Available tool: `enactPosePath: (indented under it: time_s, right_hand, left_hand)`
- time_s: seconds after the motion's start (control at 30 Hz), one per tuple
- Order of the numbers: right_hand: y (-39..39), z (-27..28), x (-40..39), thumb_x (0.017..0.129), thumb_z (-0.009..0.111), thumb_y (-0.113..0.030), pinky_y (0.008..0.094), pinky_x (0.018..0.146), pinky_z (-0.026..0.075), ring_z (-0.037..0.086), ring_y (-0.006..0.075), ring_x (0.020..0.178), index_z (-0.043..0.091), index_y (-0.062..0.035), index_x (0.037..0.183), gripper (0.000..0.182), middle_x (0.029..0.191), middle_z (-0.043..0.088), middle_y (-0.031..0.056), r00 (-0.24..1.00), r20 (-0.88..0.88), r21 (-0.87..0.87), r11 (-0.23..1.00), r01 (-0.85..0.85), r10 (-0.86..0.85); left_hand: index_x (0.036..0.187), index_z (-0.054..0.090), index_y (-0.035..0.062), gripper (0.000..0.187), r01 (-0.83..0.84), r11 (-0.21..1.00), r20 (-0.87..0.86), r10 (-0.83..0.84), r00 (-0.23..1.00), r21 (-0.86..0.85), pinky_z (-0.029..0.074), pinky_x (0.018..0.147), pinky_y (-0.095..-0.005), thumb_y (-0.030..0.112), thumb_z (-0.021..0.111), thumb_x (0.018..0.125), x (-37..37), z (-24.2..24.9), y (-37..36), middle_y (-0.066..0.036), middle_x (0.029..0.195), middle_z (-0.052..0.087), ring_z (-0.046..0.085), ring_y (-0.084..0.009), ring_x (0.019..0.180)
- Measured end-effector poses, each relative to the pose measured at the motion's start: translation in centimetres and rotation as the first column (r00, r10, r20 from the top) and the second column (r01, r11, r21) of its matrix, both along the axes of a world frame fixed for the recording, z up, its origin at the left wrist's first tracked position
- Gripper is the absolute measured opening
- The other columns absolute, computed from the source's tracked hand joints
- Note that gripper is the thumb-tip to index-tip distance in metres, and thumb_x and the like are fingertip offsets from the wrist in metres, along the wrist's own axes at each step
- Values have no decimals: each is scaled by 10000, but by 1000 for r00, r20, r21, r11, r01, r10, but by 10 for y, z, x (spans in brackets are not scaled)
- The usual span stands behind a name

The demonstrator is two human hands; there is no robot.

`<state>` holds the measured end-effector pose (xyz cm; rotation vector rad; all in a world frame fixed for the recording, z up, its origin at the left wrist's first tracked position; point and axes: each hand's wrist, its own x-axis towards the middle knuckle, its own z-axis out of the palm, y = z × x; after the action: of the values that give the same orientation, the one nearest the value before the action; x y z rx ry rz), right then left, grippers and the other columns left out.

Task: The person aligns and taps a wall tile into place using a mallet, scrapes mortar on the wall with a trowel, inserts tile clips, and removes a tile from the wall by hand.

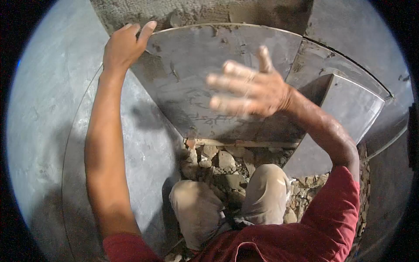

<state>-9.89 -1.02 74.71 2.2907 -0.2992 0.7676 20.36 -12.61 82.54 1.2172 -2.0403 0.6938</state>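
A large grey tile (192,65) with a curved upper edge and mortar smears lies in front of me. My left hand (124,48) is at its upper left corner, fingers curled over the edge and thumb out along the rim. What the fingertips touch underneath is hidden. Over the tile's right half hovers my right hand (257,85), empty, its fingers spread and slightly smeared by motion. Whether the right palm touches the tile cannot be told.
Wet grey mortar (205,13) borders the tile's curved edge. A smaller grey tile piece (349,109) leans at the right. Large grey slabs (148,174) lie to the left. Rubble stones (227,159) cover the ground around my knees (266,192).
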Motion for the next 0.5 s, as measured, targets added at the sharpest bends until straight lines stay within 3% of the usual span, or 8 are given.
enactPosePath:
  time_s: [0.03, 0.07, 0.17, 0.23, 0.33, 0.5]
  right_hand:
    - [-7, -3, -10, 870, 464, -340, 583, 1079, -87, 335, 161, 1332, 390, -292, 1353, 492, 1446, 359, 6, 997, -15, 7, 998, 70, -70]
    - [-12, -12, -15, 859, 491, -336, 594, 1089, -21, 340, 186, 1330, 413, -264, 1343, 496, 1428, 384, 19, 994, 5, -34, 993, 112, -111]
    - [0, -62, -7, 826, 543, -322, 558, 1094, 144, 350, 218, 1325, 538, -216, 1215, 403, 1405, 413, 59, 974, -223, 258, 966, 14, 45]
    - [4, -148, -6, 802, 557, -293, 476, 1032, 323, 401, 236, 1282, 607, -142, 1049, 293, 1340, 474, 87, 946, -242, 428, 899, -94, 214]
    - [15, -245, 0, 804, 558, -306, 470, 1039, 315, 389, 237, 1288, 576, -141, 1079, 322, 1352, 454, 86, 904, -286, 608, 790, -84, 317]
    - [30, -323, 15, 806, 560, -328, 461, 1050, 303, 369, 240, 1298, 525, -138, 1130, 377, 1371, 421, 84, 863, -305, 708, 702, -77, 403]
  left_hand:
    - [789, 627, -12, 666, -10, 1000, -5, 9, 1000, -1, 463, 688, -453, 600, 382, 889, 0, -1, 2, -194, 805, 610, 592, -386, 777]
    - [788, 615, -18, 642, -22, 1000, -8, 22, 1000, 1, 448, 705, -453, 571, 386, 901, -2, -1, 5, -208, 812, 601, 578, -400, 791]
    - [732, 593, -32, 599, -16, 1000, 3, 16, 1000, 10, 429, 685, -455, 512, 410, 908, -2, -3, 9, -230, 762, 581, 565, -409, 755]
    - [643, 576, -40, 558, 10, 999, 5, -10, 1000, -54, 425, 615, -460, 442, 464, 900, -10, 4, 13, -241, 679, 564, 560, -408, 670]
    - [651, 581, -48, 578, 54, 996, 5, -53, 999, -66, 420, 621, -463, 457, 453, 901, -11, 2, 13, -245, 680, 560, 557, -411, 672]
    - [647, 581, -54, 612, 31, 995, 32, -29, 999, -90, 415, 635, -472, 480, 428, 902, -8, 1, 8, -262, 686, 566, 556, -428, 687]
